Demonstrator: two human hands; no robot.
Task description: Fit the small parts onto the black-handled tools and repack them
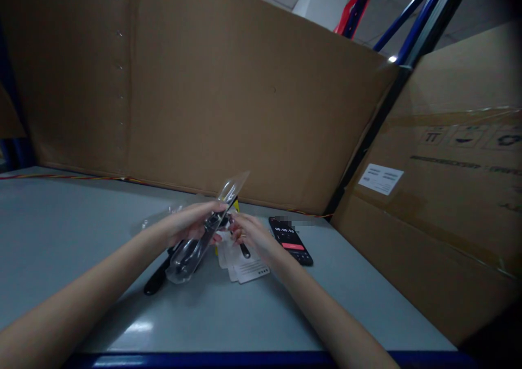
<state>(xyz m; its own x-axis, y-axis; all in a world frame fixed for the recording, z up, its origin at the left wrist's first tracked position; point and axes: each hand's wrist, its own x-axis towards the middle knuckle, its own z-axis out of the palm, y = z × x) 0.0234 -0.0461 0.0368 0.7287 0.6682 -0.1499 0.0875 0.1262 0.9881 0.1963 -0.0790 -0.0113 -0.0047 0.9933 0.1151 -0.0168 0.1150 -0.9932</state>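
Note:
My left hand (193,219) is closed around a clear plastic blister package (185,263), which it holds tilted above the table. A dark item shows through the plastic, but its kind is unclear. At the package's right edge, my right hand (250,232) has its fingers curled in a pinch; what lies between them is hidden. Just below those fingers shows the rounded end of a dark handle (245,250). White printed cards (253,272) lie under the hands. A black handle (155,280) sticks out below my left wrist, its other end hidden.
To the right of my right hand lies a phone (291,241) with a running timer. More clear plastic (157,217) rests behind my left forearm. Cardboard (244,102) walls the back of the grey table (196,325), and a large carton (440,195) stands along the right side.

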